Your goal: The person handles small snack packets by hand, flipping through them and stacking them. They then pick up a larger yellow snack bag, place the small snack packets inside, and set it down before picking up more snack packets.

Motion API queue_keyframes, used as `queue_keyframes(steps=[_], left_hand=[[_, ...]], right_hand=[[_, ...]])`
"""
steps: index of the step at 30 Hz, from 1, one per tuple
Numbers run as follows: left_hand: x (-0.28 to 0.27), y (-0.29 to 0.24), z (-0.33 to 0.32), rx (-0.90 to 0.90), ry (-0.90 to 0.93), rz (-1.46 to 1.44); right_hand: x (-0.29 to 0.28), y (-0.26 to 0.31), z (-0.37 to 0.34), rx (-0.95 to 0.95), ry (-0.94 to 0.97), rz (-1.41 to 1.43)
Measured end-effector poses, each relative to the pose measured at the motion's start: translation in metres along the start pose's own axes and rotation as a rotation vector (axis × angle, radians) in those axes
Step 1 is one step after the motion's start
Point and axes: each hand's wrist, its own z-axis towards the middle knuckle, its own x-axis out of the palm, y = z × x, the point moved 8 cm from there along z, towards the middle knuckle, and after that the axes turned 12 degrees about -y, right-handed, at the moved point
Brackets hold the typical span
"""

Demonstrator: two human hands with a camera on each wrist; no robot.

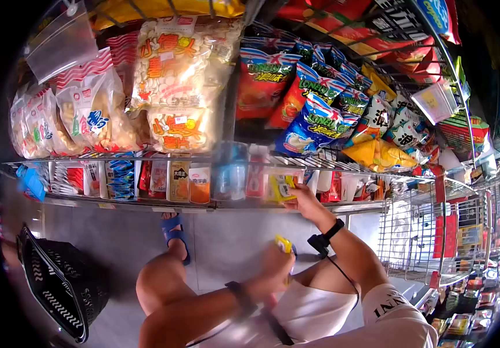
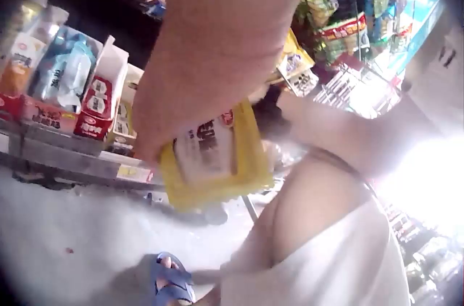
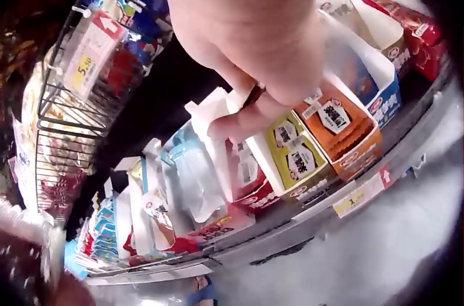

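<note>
In the head view my left hand (image 1: 276,264), blurred, grips yellow packets (image 1: 284,243) over my lap. The left wrist view shows a yellow packet (image 2: 210,152) with a pale label beneath my left hand (image 2: 217,52). My right hand (image 1: 305,202) is at the lower shelf, beside yellow packets (image 1: 282,188). In the right wrist view the right hand (image 3: 254,52) has bent fingers over the rims of the open boxes, next to yellow-green packets (image 3: 293,157) standing in their box. A small dark thing (image 3: 251,96) shows between its fingers; whether they hold a packet is unclear.
Wire racks above hold large snack bags (image 1: 171,64) and chip bags (image 1: 319,116). Orange packets (image 3: 335,121) and blue packets (image 2: 64,74) fill neighbouring boxes. A black basket (image 1: 58,284) stands on the floor at left; a wire cage (image 1: 412,238) is at right.
</note>
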Motion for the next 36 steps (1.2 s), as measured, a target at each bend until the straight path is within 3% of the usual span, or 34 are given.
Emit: queue_keyframes(steps=[1,2,3,5,7,9,10,12,13,15,16,18,20,22,23,25,26,28,29,31,33,35,36], left_hand=[[0.018,0.014,-0.004,-0.034,0.199,0.048],[0.069,0.062,0.015,0.666,0.088,0.327],[0.083,0.080,0.012,0.663,0.080,0.321],[0.083,0.088,0.013,0.360,0.045,-0.372],[0.076,0.085,0.007,0.276,0.071,-0.353],[0.081,0.067,-0.002,0.641,0.012,0.144],[0.080,0.065,-0.001,0.636,0.010,0.137],[0.075,0.062,0.002,0.371,0.190,0.200],[0.064,0.050,-0.002,0.369,0.186,0.197],[0.042,0.035,-0.009,0.303,0.109,0.073],[0.056,0.052,-0.002,0.296,0.107,0.067],[0.093,0.082,0.006,0.512,0.011,0.216],[0.095,0.079,0.001,0.446,0.042,0.191],[0.086,0.069,-0.003,0.385,0.068,0.171],[0.083,0.064,-0.005,0.399,0.078,0.186],[0.081,0.061,-0.006,0.411,0.088,0.205],[0.080,0.060,-0.006,0.420,0.112,0.170],[0.078,0.057,-0.006,0.433,0.137,0.139],[0.071,0.051,-0.008,0.445,0.112,0.124],[0.045,0.025,-0.019,0.456,0.084,0.109],[0.005,0.001,-0.030,0.123,0.120,-0.178],[0.004,0.004,-0.030,0.107,0.105,-0.165],[0.004,0.004,-0.029,0.092,0.091,-0.153]], right_hand=[[0.000,-0.010,0.011,0.000,0.002,-0.007],[-0.004,-0.022,0.026,0.008,-0.049,0.009],[-0.007,-0.031,0.039,0.016,-0.099,0.024],[-0.002,-0.036,0.052,-0.009,-0.123,0.025],[0.001,-0.039,0.062,-0.030,-0.151,0.027],[0.000,-0.033,0.069,-0.087,-0.181,0.111],[0.000,-0.033,0.067,-0.084,-0.180,0.103],[0.009,-0.027,0.060,-0.145,-0.091,0.050],[0.011,-0.028,0.060,-0.144,-0.087,0.047],[0.005,-0.045,0.068,-0.180,-0.111,-0.337],[0.004,-0.046,0.067,-0.229,-0.134,-0.354],[0.008,-0.042,0.052,-0.215,-0.114,-0.453],[0.013,-0.030,0.039,-0.203,-0.095,-0.555],[0.021,-0.014,0.035,-0.421,-0.086,-1.043],[0.017,-0.020,0.043,-0.420,-0.081,-1.046],[0.023,-0.038,0.061,-0.784,0.048,-1.366],[0.024,-0.044,0.066,-0.782,0.046,-1.362],[0.013,-0.064,0.084,-0.449,-0.004,-1.106],[0.017,-0.064,0.082,-0.451,-0.005,-1.103],[0.037,-0.058,0.070,-0.661,0.094,-1.166],[0.032,-0.068,0.083,-0.627,0.076,-1.158],[0.031,-0.074,0.093,-0.592,0.059,-1.153],[0.025,-0.078,0.102,-0.458,0.000,-1.126]])
